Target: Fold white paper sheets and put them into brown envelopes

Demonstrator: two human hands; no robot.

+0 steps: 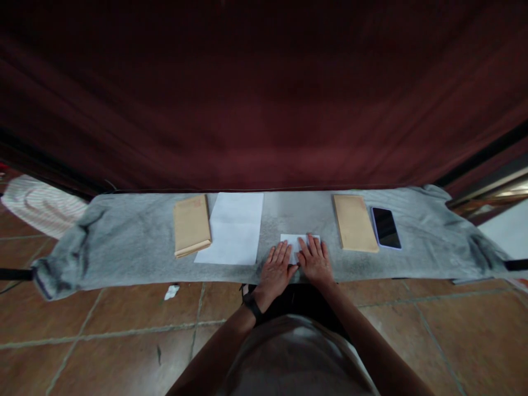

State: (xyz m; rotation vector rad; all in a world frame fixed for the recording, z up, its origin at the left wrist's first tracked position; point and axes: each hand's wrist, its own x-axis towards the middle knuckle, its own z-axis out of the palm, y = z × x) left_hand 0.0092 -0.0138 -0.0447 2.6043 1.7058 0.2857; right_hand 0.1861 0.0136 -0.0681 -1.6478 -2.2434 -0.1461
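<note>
A small folded white paper [295,241] lies on the grey cloth [136,242] covering a narrow table. My left hand [277,267] lies flat on the paper's near left part, fingers stretched out, a dark band on its wrist. My right hand [315,262] presses flat on the paper's right part, fingers together and extended. Neither hand grips anything. The hands hide the paper's near edge.
A white sheet [235,226] lies left of the hands, with a stack of tan envelopes [191,224] beside it. On the right sit another tan envelope [355,222] and a dark phone [385,227]. A dark red curtain [264,99] hangs behind. A paper scrap [171,291] lies on the tiled floor.
</note>
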